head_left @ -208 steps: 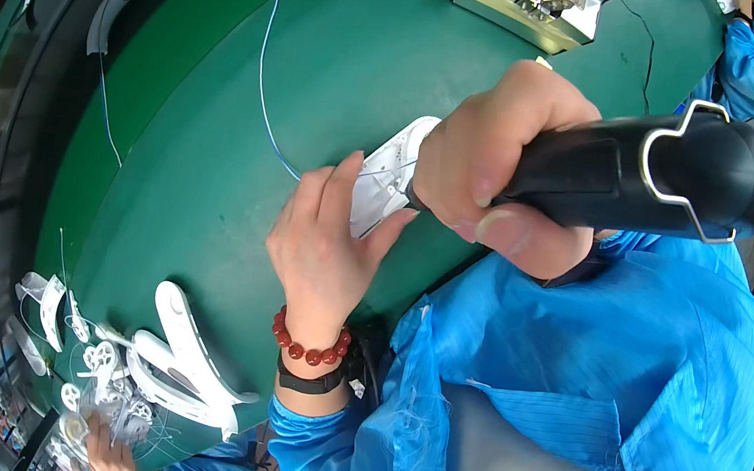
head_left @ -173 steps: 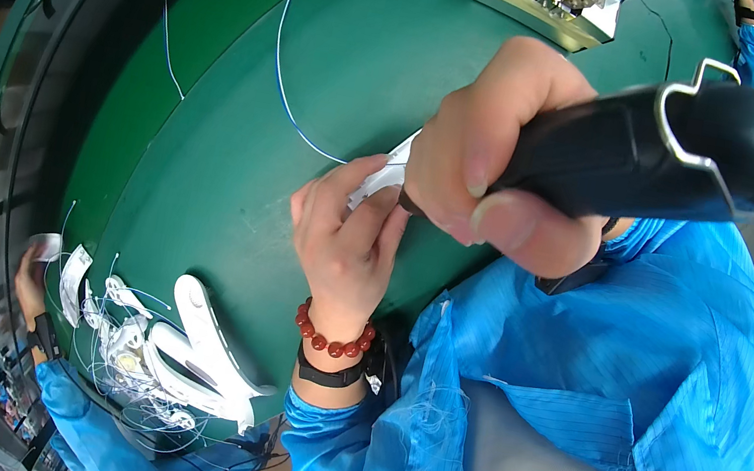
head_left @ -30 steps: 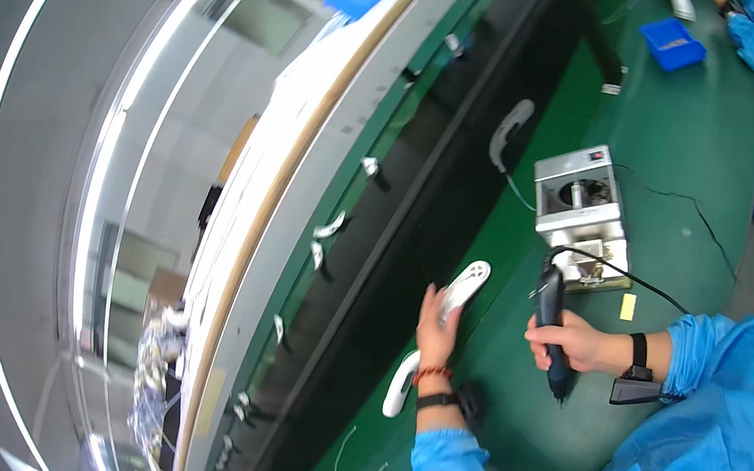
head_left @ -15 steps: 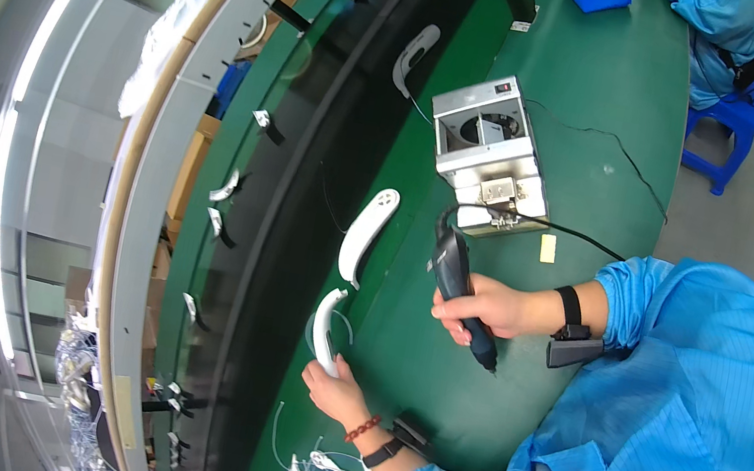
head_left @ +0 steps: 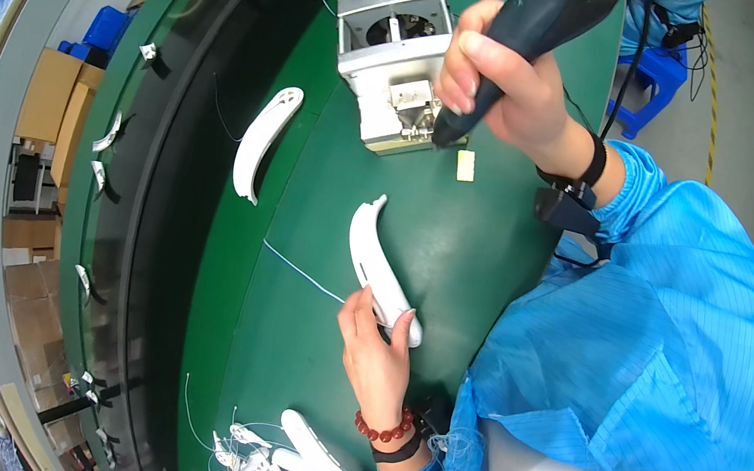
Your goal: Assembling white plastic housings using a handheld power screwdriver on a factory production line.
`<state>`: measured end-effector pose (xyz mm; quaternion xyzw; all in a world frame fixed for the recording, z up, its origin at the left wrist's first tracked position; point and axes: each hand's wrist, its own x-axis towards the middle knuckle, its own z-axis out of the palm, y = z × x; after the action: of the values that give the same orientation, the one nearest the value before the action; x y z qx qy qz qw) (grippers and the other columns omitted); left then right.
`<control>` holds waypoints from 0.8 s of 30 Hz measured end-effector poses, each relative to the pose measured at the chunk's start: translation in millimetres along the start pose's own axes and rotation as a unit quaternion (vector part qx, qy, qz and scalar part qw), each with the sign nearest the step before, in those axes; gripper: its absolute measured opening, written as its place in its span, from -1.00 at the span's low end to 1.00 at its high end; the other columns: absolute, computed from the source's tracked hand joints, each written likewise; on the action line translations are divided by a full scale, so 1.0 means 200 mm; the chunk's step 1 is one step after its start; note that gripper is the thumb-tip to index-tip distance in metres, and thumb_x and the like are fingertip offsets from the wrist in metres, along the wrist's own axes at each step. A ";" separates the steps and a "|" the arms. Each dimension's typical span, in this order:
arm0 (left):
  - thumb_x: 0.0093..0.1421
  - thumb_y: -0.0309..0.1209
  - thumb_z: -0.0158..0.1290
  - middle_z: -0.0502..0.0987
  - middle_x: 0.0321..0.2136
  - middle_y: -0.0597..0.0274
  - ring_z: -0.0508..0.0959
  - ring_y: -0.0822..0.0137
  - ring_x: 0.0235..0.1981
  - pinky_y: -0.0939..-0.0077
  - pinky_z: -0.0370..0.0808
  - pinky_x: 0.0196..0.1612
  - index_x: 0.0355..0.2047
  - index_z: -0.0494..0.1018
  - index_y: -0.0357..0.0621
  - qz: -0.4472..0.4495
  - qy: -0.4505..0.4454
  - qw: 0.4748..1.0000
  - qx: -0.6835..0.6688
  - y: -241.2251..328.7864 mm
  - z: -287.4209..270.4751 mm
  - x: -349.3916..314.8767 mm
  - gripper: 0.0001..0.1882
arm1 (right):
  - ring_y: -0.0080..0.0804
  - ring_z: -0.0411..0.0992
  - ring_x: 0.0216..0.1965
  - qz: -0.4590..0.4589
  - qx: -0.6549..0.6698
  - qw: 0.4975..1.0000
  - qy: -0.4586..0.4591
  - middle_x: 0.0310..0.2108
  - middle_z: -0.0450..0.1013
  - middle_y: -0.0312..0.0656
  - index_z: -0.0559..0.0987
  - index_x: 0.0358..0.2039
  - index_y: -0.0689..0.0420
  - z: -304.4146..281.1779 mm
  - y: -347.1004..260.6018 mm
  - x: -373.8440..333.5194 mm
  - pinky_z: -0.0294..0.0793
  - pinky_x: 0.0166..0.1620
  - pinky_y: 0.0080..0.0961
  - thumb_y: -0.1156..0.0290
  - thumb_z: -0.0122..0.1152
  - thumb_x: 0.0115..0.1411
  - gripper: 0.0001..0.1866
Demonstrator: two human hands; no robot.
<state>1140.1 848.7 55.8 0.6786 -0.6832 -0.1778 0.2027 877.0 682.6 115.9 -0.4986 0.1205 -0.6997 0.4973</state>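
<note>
My right hand (head_left: 524, 90) is closed round a black electric screwdriver (head_left: 562, 16), lifted with its tip slanting down beside the front of a grey metal screw feeder (head_left: 367, 62). A black cord runs from the tool past my wrist. My left hand (head_left: 376, 356) grips the near end of a white curved plastic housing (head_left: 373, 255), thumb on one side and fingers on the other. A thin pale wire (head_left: 301, 268) trails leftward from beside my left fingers. The housing lies slantwise over the green table.
Another white curved housing (head_left: 263, 140) lies left of the feeder. Several white parts with tangled wires (head_left: 296, 468) are piled at the near edge. A black conveyor belt (head_left: 171, 199) carries small white pieces. A yellow block (head_left: 466, 166) sits by the feeder; a blue stool (head_left: 661, 84) stands beyond.
My right hand has raised the screwdriver toward the feeder. My left hand has brought the white housing rightward, nearer my body. The whole view has shifted.
</note>
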 end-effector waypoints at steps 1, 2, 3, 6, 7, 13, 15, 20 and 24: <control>0.24 -0.42 0.21 0.43 0.10 -0.04 0.57 -0.02 -0.04 0.17 0.54 -0.04 0.14 0.43 -0.23 -0.006 -0.042 0.998 -0.038 -0.03 0.02 0.00 -0.53 | -0.47 0.35 -0.58 -0.034 -0.042 0.998 0.005 -0.55 0.36 -0.22 0.36 -0.26 0.17 0.00 -0.01 0.02 0.40 -0.44 -0.44 0.47 0.07 0.35 -0.90; 0.27 -0.47 0.16 0.47 0.05 0.00 0.59 0.01 -0.10 0.19 0.55 -0.09 0.13 0.45 -0.23 -0.012 -0.082 0.994 -0.076 -0.04 0.04 0.00 -0.58 | -0.47 0.35 -0.58 -0.034 -0.047 0.998 0.007 -0.55 0.36 -0.22 0.36 -0.26 0.17 0.00 -0.01 0.03 0.40 -0.44 -0.44 0.47 0.07 0.35 -0.90; 0.27 -0.47 0.16 0.47 0.05 0.00 0.59 0.01 -0.10 0.19 0.55 -0.09 0.13 0.45 -0.23 -0.015 -0.082 0.994 -0.077 -0.03 0.03 -0.03 -0.58 | -0.47 0.38 -0.57 -0.037 -0.089 0.995 -0.001 -0.55 0.38 -0.22 0.37 -0.26 0.19 0.02 0.00 0.03 0.42 -0.43 -0.44 0.50 0.08 0.34 -0.91; 0.22 -0.65 0.05 0.47 0.08 0.00 0.57 0.04 -0.03 0.19 0.51 -0.07 0.15 0.49 -0.10 0.061 0.022 0.997 0.033 0.00 0.06 -0.05 -0.53 | -0.50 0.45 -0.56 -0.027 -0.200 0.979 -0.012 -0.60 0.42 -0.25 0.40 -0.33 0.20 0.09 0.01 0.07 0.46 -0.43 -0.49 0.51 0.16 0.32 -0.88; 0.22 -0.65 0.05 0.47 0.08 0.00 0.57 0.04 -0.03 0.19 0.51 -0.07 0.15 0.49 -0.10 0.064 0.019 0.997 0.029 0.00 0.08 -0.04 -0.53 | -0.53 0.46 -0.56 -0.027 -0.246 0.969 -0.018 -0.62 0.43 -0.27 0.41 -0.35 0.20 0.09 0.02 0.07 0.46 -0.44 -0.51 0.49 0.17 0.32 -0.86; 0.04 -0.67 0.15 0.29 0.30 0.10 0.33 -0.08 0.28 0.02 0.29 0.24 0.14 0.55 0.15 0.235 0.011 0.964 0.120 0.02 0.09 -0.02 -0.37 | -0.65 0.41 -0.58 -0.005 -0.261 0.965 0.008 -0.65 0.45 -0.38 0.51 -0.50 0.12 0.12 0.09 0.08 0.38 -0.44 -0.60 0.37 0.30 0.24 -0.79; 0.01 -0.57 0.26 0.36 0.24 0.16 0.37 -0.04 0.22 0.08 0.32 0.19 0.06 0.60 0.13 0.232 0.007 0.967 0.108 0.01 0.10 -0.03 -0.44 | -0.66 0.41 -0.58 0.010 -0.270 0.963 0.007 -0.65 0.45 -0.39 0.51 -0.49 0.12 0.13 0.08 0.09 0.38 -0.44 -0.60 0.37 0.30 0.24 -0.80; -0.06 -0.36 0.43 0.49 0.06 0.26 0.41 0.06 0.09 0.15 0.35 0.06 -0.30 0.67 0.01 0.234 0.100 0.966 0.047 -0.02 0.14 -0.05 -0.73 | -0.66 0.42 -0.58 0.012 -0.263 0.964 0.015 -0.66 0.45 -0.38 0.52 -0.52 0.12 0.15 0.07 0.10 0.38 -0.44 -0.61 0.37 0.31 0.23 -0.78; -0.01 -0.38 0.41 0.46 0.15 0.23 0.34 -0.01 0.24 0.07 0.32 0.13 -0.25 0.61 0.00 0.271 0.077 0.958 0.053 0.00 0.10 -0.07 -0.70 | -0.65 0.42 -0.58 0.020 -0.261 0.965 -0.005 -0.66 0.45 -0.38 0.52 -0.54 0.12 0.19 0.09 0.11 0.38 -0.43 -0.60 0.35 0.31 0.23 -0.76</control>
<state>1129.8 862.2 37.8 0.4892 -0.8324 -0.0263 0.2590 919.0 668.8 134.0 -0.6118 0.3065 -0.6313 0.3648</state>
